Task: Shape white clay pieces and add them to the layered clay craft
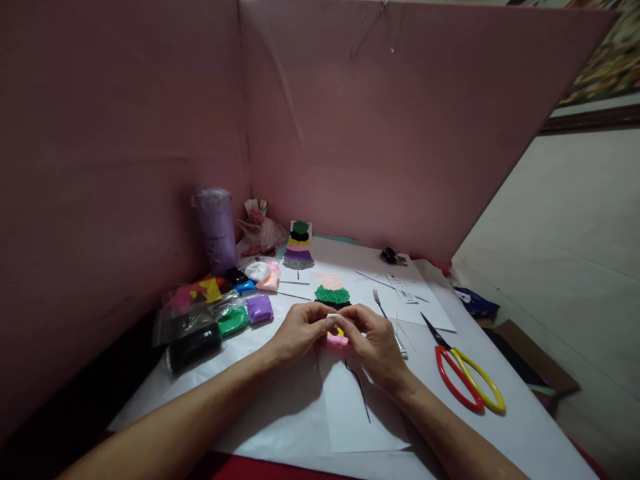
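Pink panels (375, 133) back a white-covered worktop (280, 427); coloured packets (233, 321) at left, then a card (307, 272) with a fully banded leaf (299, 255). Centre: left hand (303, 330) and right hand (373, 340) pinch a small white piece (335, 318) over a sheet (343, 423), at least five coloured bands (333, 294) laid, judged part-done, stem (357, 380) uncovered. Scissors (449, 349) lie right.

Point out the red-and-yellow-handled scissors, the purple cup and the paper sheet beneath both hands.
Scissors (443, 344): head view, dark metal just above the handles.
Purple cup (216, 221): head view, middle of its side.
Paper sheet (347, 423): head view, bare lower part.
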The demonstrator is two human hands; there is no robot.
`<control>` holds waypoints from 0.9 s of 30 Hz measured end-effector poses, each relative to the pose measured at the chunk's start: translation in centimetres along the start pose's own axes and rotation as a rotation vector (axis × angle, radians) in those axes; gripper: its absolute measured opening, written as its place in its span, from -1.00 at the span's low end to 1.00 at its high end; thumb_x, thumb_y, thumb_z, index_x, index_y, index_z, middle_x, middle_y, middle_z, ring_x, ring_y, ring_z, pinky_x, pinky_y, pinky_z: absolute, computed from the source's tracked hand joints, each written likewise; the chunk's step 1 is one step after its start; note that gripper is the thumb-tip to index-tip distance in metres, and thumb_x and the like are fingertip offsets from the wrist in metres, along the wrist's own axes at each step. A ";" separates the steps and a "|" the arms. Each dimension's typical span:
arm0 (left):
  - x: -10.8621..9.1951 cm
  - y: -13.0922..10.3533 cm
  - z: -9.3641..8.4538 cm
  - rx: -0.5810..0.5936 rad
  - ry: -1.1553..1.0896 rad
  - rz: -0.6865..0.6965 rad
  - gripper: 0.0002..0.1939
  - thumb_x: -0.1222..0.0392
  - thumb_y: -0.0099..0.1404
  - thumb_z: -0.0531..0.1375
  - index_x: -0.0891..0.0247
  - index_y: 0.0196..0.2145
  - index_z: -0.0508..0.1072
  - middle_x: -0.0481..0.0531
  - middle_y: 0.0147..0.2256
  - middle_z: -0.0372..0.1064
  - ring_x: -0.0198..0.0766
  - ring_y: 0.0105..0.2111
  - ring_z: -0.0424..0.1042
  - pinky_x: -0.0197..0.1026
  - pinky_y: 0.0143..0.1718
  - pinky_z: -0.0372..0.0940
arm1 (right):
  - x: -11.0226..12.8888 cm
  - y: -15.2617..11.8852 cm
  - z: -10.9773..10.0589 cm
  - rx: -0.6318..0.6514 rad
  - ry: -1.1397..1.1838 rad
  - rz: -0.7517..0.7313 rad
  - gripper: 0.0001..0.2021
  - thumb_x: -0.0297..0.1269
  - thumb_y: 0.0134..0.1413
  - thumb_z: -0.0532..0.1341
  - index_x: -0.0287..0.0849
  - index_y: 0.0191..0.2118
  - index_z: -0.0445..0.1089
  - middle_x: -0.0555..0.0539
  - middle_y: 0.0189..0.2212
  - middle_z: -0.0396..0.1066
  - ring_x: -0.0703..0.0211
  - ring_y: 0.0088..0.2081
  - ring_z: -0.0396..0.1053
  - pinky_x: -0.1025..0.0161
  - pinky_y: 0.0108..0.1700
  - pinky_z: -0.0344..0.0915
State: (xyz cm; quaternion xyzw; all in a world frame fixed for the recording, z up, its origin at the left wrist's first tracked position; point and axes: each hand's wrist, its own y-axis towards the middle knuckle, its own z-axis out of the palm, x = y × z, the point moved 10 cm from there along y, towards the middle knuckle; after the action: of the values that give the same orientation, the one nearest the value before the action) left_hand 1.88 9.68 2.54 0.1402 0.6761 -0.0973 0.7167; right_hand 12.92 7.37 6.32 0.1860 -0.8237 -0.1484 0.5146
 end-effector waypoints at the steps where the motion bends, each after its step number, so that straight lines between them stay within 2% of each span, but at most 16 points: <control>1: 0.0 0.0 0.0 -0.006 -0.003 -0.001 -0.61 -0.03 0.04 0.33 0.40 -0.35 0.54 0.03 -0.49 0.43 -0.36 -0.55 0.30 -0.31 -0.50 0.15 | 0.1 0.0 0.0 -0.002 -0.003 -0.002 -0.81 -0.21 0.17 0.17 -0.18 -0.38 0.44 -0.07 -0.44 0.46 0.15 -0.40 0.39 0.27 -0.35 0.28; 22: 0.4 -0.2 0.2 0.003 0.050 -0.048 -0.64 -0.03 0.05 0.29 0.39 -0.42 0.47 -0.03 -0.58 0.37 -0.40 -0.66 0.25 -0.32 -0.62 0.12 | -0.4 0.0 0.5 0.041 -0.013 -0.006 -0.82 -0.24 0.19 0.17 -0.19 -0.37 0.43 -0.05 -0.45 0.45 0.17 -0.41 0.37 0.28 -0.34 0.25; 27: 0.6 0.0 -0.2 -0.028 0.053 -0.039 -0.64 -0.02 0.00 0.32 0.40 -0.43 0.48 0.02 -0.55 0.40 -0.32 -0.56 0.33 -0.29 -0.52 0.18 | -0.6 -0.1 0.9 0.086 -0.048 0.000 -0.82 -0.25 0.21 0.15 -0.18 -0.37 0.41 -0.04 -0.45 0.44 0.18 -0.41 0.37 0.29 -0.36 0.24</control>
State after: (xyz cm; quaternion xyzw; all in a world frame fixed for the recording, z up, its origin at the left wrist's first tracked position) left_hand 1.77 9.81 1.95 0.1194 0.6987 -0.0980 0.6985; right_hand 12.40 7.59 5.45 0.2044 -0.8414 -0.1170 0.4864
